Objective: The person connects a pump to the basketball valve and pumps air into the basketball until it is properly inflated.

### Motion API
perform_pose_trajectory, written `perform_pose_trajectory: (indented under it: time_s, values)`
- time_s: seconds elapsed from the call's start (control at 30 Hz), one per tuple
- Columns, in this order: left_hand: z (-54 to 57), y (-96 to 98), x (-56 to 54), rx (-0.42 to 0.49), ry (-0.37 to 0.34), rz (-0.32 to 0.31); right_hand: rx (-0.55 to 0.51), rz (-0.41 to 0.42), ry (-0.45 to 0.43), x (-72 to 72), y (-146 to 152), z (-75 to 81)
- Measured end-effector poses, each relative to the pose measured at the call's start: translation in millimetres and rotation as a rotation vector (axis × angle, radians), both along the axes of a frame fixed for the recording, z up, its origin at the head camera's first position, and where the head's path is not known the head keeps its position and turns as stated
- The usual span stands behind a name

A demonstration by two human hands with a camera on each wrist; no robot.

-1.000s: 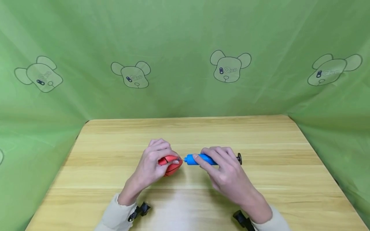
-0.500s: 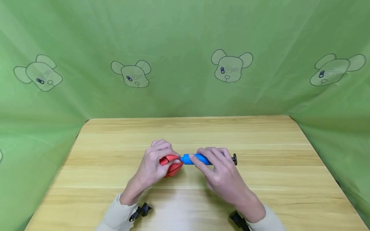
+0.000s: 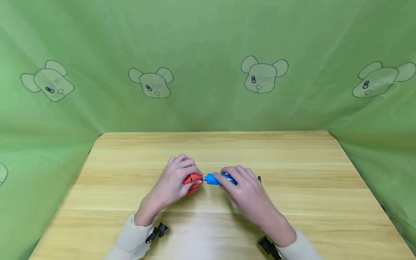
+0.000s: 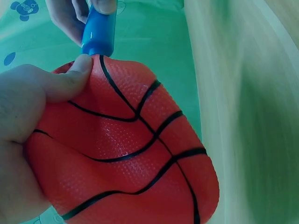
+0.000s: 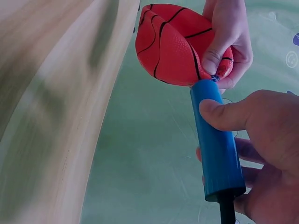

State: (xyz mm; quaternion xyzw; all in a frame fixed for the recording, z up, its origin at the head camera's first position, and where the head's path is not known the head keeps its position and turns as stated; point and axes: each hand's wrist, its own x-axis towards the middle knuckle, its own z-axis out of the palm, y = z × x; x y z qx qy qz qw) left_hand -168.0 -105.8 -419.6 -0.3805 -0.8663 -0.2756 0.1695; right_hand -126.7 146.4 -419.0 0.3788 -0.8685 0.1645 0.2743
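Observation:
A limp, deflated red toy basketball [image 4: 135, 130] with black lines is dented and folded. My left hand [image 3: 173, 180] grips it, the thumb pressing near its end beside the pump. My right hand [image 3: 247, 193] holds a blue ball pump [image 5: 215, 149] lengthwise, thumb on one side and fingers round the other. The pump's nozzle end meets the ball right at the left thumb and fingertips, which hide much of the contact. In the right wrist view a black rod [image 5: 227, 210] comes out of the pump's rear.
Both hands work above a light wooden table [image 3: 208, 151]. A green curtain [image 3: 208, 36] with printed bear heads hangs behind and at the sides. Black camera mounts [image 3: 157, 233] sit at both wrists.
The right hand has brought the pump leftward, up to the ball, closing most of the gap. The pump's black end, plain to see earlier, is now mostly behind the right hand.

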Motion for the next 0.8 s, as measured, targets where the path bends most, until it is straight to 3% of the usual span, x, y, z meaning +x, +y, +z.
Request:
perform_pose_trajectory:
  time_s: [0.27,0.43,0.8]
  values:
    - [-3.9,-2.9,-4.7,0.008,0.000,-0.012,0.031,-0.009,-0.031,-0.4,6.7,0.3]
    - [-6.9,-11.4,-9.4,0.023,0.006,0.000,0.008,-0.029,-0.095,-6.0,18.0,1.0]
    - [-16.2,-33.8,-25.7,0.006,-0.052,0.018,-0.254,0.014,-0.461,-15.0,39.7,-11.8]
